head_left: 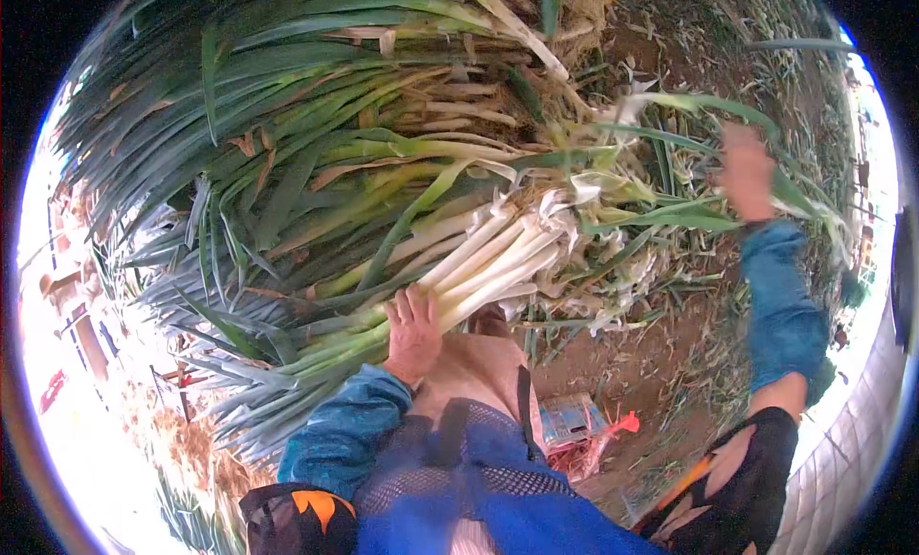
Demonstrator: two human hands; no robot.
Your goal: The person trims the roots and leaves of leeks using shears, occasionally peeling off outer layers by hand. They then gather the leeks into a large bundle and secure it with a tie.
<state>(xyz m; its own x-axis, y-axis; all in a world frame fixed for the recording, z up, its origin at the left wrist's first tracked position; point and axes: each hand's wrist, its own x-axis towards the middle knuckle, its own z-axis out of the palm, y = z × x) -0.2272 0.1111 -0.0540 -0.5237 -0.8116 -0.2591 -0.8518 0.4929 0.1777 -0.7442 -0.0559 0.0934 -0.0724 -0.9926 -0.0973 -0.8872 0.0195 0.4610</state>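
The left hand (414,333) is closed around the leek bundle (498,253), fingers over the top, at the zone where white shank changes to green leaf. The right hand (747,172) is extended to the right, well apart from the bundle. It is blurred; whether its fingers are wide, narrow or closed on a leaf cannot be told. Long green strips (680,215) lie beside it.

The bundle consists of several slender stalks laid side by side. The shanks are smooth, glossy and white, shading through pale green at the grip to blue-green leaves. Pale, ragged skin hangs at the white ends.

The bundle lies in front of the person, along the near edge of the leek pile (287,124). Its long axis runs diagonally across the view: white ends point to the upper right, away from the body; leaves point to the lower left.

The pile fills the upper left, leaves to the left and white shanks to the right, with brown, matted roots (582,19) at the top. Peelings (622,277) are scattered beside the white ends, over brown soil (593,363). Near the person's blue garment (412,521), red plastic (584,452) lies on the ground.
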